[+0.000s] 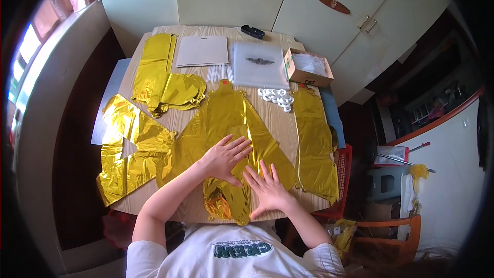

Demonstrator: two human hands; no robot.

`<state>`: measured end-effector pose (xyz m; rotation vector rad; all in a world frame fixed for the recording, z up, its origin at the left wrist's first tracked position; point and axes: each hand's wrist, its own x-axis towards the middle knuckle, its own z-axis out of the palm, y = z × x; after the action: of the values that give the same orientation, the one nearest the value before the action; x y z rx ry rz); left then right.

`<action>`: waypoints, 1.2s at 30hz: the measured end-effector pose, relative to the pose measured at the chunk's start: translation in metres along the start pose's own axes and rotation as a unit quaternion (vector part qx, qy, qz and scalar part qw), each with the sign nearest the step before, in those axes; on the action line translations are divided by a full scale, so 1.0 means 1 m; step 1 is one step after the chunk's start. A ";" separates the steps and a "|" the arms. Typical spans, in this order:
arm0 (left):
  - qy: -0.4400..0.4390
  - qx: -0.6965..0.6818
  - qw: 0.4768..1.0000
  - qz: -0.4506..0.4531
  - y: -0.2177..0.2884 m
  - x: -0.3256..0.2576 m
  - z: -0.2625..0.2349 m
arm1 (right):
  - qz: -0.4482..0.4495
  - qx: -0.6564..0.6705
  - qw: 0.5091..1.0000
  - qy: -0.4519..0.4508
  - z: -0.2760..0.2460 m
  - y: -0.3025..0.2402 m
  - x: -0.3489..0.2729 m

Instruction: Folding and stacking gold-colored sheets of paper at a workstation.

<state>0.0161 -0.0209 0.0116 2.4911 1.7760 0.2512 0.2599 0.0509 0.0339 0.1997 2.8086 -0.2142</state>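
Note:
My left hand (225,159) lies flat with fingers spread on a gold foil balloon (226,110), uninflated, in the middle of the table. Lower and to the right, my right hand (268,190) is also open, its fingers resting on the foil beside a long crease. Wide, slanting foil sides spread out under and around both hands. A crumpled flap with an orange sheen hangs toward the near table edge. At the left lies a wrinkled foil balloon (144,146) with a small hole in it. A stack of narrow foil balloons (315,144) lies at the right.
L-shaped foil balloons (153,67) are stacked at the far left. Behind are grey cards (202,50), thin white sticks (220,73), clear plastic bags (257,74), white rings (275,98), a cardboard box (321,79) and a black object (252,32). Chairs (406,244) stand right.

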 end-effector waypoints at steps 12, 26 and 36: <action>-0.007 0.020 1.000 0.000 0.004 -0.002 -0.002 | 0.054 -0.008 0.983 0.174 0.028 0.029 0.019; -0.007 0.019 1.000 -0.018 0.008 -0.005 0.000 | 0.061 0.014 0.983 0.171 0.032 0.020 -0.003; -0.006 0.021 1.000 -0.010 -0.001 -0.001 -0.002 | 0.291 0.017 0.891 0.349 0.022 0.044 0.001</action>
<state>0.0140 -0.0217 0.0133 2.4970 1.8181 0.1989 0.2729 0.0900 0.0076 1.3434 3.2383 -0.0449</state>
